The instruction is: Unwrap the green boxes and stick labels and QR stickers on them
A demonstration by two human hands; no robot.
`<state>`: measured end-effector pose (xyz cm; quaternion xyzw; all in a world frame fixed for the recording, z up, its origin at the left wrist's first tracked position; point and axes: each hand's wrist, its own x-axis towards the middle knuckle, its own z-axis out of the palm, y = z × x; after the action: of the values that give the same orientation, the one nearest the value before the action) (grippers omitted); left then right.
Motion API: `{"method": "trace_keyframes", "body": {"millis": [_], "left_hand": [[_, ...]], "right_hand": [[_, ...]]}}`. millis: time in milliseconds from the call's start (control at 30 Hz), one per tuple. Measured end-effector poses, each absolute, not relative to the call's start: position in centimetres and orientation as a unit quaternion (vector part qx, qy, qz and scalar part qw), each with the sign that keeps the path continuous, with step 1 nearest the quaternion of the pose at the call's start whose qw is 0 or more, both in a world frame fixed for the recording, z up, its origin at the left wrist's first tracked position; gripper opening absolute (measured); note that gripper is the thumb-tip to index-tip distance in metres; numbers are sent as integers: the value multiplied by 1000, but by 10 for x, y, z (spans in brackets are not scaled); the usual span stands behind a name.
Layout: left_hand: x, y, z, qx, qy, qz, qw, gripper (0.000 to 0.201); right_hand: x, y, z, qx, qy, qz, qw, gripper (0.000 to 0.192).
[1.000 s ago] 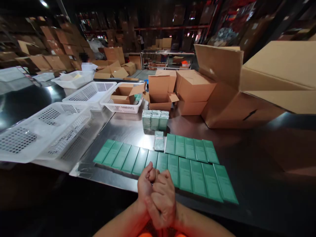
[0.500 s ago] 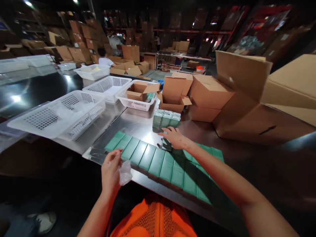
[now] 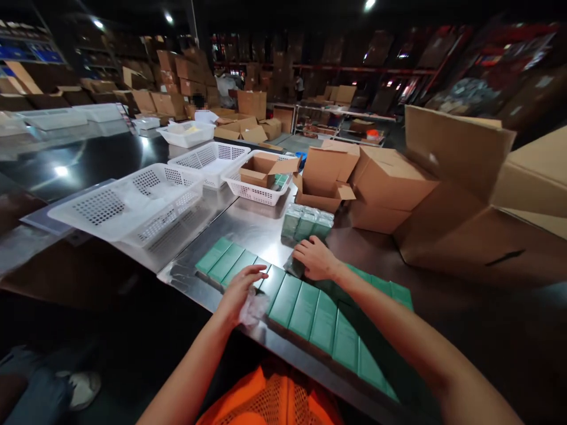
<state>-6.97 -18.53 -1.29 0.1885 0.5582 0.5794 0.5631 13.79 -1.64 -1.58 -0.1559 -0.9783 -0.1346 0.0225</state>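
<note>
Resting on a wrapped green box (image 3: 296, 267) behind the near rows of flat green boxes (image 3: 305, 304), the right hand (image 3: 315, 260) covers it with fingers curled; whether it grips is unclear. The box looks light, stiff and slick in its film, best taken by its long sides. Near the worktop's (image 3: 248, 227) front edge, the left hand (image 3: 241, 290) pinches crumpled clear film (image 3: 253, 307), soft and weightless.

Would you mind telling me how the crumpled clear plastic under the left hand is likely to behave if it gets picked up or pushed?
The clear plastic wrap lies crumpled under the left hand, so it is probably floppy and would not hold a shape. It looks thin and see-through, so likely very light and easily shifted. On the shiny metal table it may slide rather than stay put.
</note>
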Motion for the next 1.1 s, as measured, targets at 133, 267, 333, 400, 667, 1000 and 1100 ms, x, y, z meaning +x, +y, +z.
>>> {"method": "trace_keyframes", "body": {"millis": [133, 267, 333, 400, 667, 1000, 1100], "left_hand": [[-48, -165, -15, 181, 555, 618, 527, 50], [-33, -160, -8, 216, 467, 574, 637, 65], [-27, -161, -4, 251, 399, 547, 692, 69], [-25, -165, -3, 310, 409, 555, 655, 62], [-41, -189, -26, 588, 514, 475, 405, 54], [-54, -191, -34, 586, 567, 451, 363, 36], [-55, -196, -30, 567, 565, 472, 369, 48]], "right_hand": [[154, -24, -19, -198, -961, -151, 120, 29], [169, -48, -13, -74, -944, -146, 285, 7], [173, -68, -8, -1, -938, -91, 335, 17], [176, -90, -1, -54, -928, -2, 369, 25], [173, -155, -1, -318, -747, 439, 385, 64], [155, -160, -30, -394, -778, 349, 342, 36], [155, -163, -20, -383, -764, 366, 367, 56]]}}
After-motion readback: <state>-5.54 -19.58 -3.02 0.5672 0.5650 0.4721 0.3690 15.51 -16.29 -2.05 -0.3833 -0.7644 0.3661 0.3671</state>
